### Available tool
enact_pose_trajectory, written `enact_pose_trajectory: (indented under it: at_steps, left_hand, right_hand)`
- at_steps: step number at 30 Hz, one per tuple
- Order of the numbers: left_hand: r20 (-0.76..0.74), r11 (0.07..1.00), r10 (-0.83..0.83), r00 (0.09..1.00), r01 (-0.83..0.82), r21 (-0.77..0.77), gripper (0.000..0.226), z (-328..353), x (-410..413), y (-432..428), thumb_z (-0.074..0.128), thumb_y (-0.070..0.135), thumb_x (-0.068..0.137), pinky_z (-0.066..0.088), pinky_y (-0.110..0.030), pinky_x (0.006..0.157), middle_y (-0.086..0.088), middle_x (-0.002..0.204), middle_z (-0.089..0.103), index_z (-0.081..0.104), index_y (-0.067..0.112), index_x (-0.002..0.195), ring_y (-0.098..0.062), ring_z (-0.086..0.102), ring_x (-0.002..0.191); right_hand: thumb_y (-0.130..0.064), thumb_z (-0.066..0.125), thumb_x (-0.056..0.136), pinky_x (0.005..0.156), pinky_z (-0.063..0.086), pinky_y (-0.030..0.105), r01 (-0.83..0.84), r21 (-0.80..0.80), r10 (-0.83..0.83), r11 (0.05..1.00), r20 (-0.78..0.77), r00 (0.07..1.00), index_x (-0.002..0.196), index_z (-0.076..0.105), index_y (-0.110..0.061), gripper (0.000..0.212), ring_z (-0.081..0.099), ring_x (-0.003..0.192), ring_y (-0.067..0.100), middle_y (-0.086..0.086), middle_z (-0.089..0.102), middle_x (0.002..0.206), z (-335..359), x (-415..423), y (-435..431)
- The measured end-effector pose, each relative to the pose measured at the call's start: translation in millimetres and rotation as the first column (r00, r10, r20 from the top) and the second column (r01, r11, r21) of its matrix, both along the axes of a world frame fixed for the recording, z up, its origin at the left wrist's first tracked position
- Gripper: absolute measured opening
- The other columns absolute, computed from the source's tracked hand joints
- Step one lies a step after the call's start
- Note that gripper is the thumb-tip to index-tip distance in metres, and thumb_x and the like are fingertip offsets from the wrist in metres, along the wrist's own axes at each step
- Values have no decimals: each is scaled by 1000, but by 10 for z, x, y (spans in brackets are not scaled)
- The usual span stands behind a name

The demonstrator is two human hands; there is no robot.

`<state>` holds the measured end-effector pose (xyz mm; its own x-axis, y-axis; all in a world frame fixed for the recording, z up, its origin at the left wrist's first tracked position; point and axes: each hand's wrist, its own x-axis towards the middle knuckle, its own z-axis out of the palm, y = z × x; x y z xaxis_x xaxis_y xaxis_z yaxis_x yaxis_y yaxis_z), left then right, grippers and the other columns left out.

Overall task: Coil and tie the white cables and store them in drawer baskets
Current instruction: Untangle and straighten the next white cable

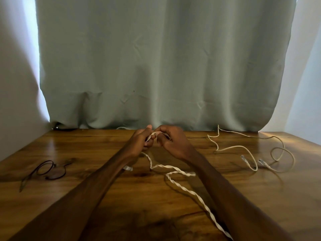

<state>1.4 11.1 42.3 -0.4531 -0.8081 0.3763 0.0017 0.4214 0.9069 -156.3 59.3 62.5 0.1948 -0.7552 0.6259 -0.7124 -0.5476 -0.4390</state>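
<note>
My left hand [141, 142] and right hand [171, 142] meet near the table's [86, 197] far edge at twelve o'clock, both pinched on one stretch of the twisted white cable [184, 187]. From my fingers it drops to the table and snakes back toward five o'clock, passing under my right forearm. A second white cable [243, 147] sprawls loose at two o'clock, both plugs showing. A thin dark cord [46, 169] lies at nine o'clock. A grey-green curtain [161, 58] hangs behind.
</note>
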Motion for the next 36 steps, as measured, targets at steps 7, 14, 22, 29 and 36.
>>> enact_pose_trajectory:
  at_steps: [7, 14, 22, 29, 36]
  left_hand:
    - [-7, 992, -73, 997, 73, 98, 54, 8, -15, -47, 28, 47, 110, 14, -28, 49, 5, 52, 33, 59, 14, 79, -10, 21, 46]
    - [5, 981, -116, 993, 114, 154, 60, 26, -24, -52, 33, 45, 109, 12, -27, 47, 3, 50, 27, 68, 6, 80, -10, 17, 44]
    - [-90, 878, -303, 949, 315, 362, 43, 129, 74, 18, 49, 42, 99, 12, -26, 41, 8, 49, 25, 65, 8, 78, -8, 17, 38]
    - [-351, 714, -454, 819, 570, 406, 21, 162, 128, 77, 45, 18, 101, 15, -23, 42, 9, 53, 20, 56, 12, 85, -8, 11, 44]
    - [-500, 679, -408, 764, 620, 394, 27, 132, 58, 101, 42, 14, 102, 15, -20, 43, 10, 55, 19, 67, 5, 100, -5, 12, 43]
  right_hand:
    - [-19, 55, 102, 64, 51, 34, 14, -139, -20, 990, -44, 999, 90, 69, -21, 19, 61, 64, 8, -17, 61, 69, -30, -32, -56]
    - [-29, 52, 103, 68, 53, 40, 15, -184, -32, 983, -92, 995, 101, 72, -15, 25, 65, 73, 9, -5, 71, 83, -37, -123, -110]
    - [-33, 58, 100, 68, 54, 41, 36, -219, -58, 975, -95, 994, 110, 78, -24, 24, 65, 73, 11, -2, 73, 83, -2, -237, -126]
    - [-19, 56, 106, 56, 43, 22, -142, -64, 149, 988, 129, 980, 107, 77, -12, 22, 54, 55, 4, -8, 63, 67, -73, -164, -90]
    - [-23, 43, 110, 45, 38, 26, -246, 75, 216, 966, 286, 934, 118, 72, -16, 31, 48, 45, 21, 2, 60, 59, -131, -81, -87]
